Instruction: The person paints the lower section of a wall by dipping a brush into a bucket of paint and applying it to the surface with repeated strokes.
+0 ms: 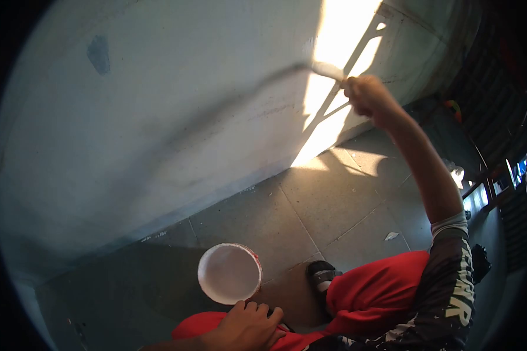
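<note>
Against the sunlit part of the pale wall (216,105), my right hand (366,98) is closed round the handle of a blurred, light-coloured tool (329,71), whose far end is at the wall surface. My right arm is stretched out and up. Low in the view, my left hand (249,327) lies on my red-trousered leg, fingers spread and holding nothing. Just beyond its fingertips stands a white bucket (230,274) on the floor, with a pale inside; what it contains is hard to make out.
The tiled floor (275,216) meets the wall along a diagonal edge. A small white scrap (391,236) lies on the tiles right of my sandalled foot (322,275). Dark slatted objects (492,117) and a clear plastic item (455,174) are at the right.
</note>
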Action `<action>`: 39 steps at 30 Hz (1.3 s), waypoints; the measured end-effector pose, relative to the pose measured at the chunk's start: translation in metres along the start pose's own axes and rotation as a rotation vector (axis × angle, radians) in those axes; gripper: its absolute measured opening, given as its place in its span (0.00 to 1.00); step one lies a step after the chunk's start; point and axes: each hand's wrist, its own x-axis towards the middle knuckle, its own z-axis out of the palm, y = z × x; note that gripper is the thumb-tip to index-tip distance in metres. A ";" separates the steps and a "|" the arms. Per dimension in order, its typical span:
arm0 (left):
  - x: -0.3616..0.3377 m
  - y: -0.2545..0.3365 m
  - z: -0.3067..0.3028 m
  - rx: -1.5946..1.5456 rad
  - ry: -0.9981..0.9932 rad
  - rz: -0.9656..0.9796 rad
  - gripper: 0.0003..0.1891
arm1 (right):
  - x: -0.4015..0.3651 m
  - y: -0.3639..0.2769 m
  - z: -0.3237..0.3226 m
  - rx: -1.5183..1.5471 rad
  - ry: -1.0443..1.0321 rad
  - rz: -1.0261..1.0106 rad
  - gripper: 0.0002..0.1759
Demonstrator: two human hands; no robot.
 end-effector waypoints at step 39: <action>-0.009 -0.001 -0.005 0.117 -0.003 0.078 0.23 | -0.022 0.146 0.092 0.003 -0.002 0.480 0.11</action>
